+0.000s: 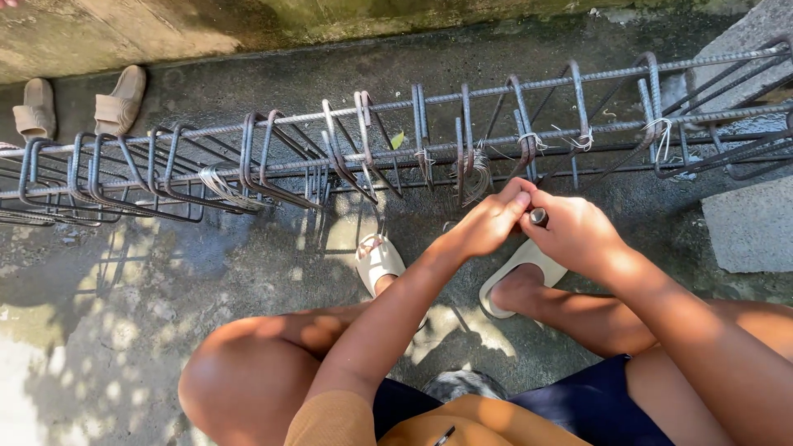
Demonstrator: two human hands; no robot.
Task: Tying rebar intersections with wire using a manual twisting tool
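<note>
A rough grey concrete floor [165, 314] is carrying everything, mottled with sunlight and leaf shadow on the near left side. A long cage of rusty grey steel reinforcing bars [372, 157], ringed with bent square stirrups and tied with thin wire, is lying lengthwise across the floor from left to right. A pair of beige slip-on sandals [78, 103] is sitting at the far left, near the foot of a stained concrete wall. Two pale grey concrete blocks [747, 223] are resting at the right edge, beside the cage's end. The person's two feet in cream foam slides [380, 260] are standing on the floor just in front of the cage.
</note>
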